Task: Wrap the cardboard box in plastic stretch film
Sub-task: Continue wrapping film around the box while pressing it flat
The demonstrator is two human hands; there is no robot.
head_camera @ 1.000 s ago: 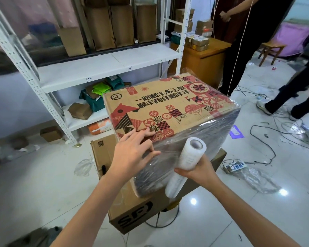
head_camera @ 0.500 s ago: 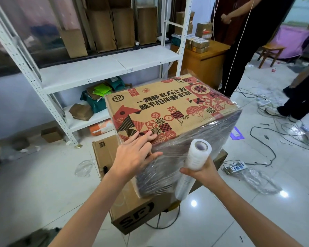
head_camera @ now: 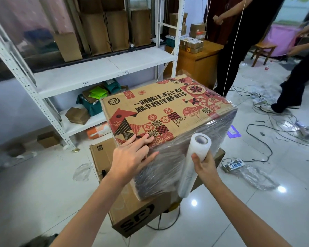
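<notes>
left hand (head_camera: 132,157) flat on box (head_camera: 161,113) | right hand (head_camera: 204,168) grips film roll (head_camera: 194,163)

a glossy white tiled floor (head_camera: 43,202) is seen, with ceiling lights reflected in it and black cables (head_camera: 264,139) strewn at right. a white metal shelving unit (head_camera: 103,70) is set against a pale wall, flat cartons stacked above it. a wooden cabinet (head_camera: 196,66) and a small wooden stool (head_camera: 262,50) are placed behind.
</notes>
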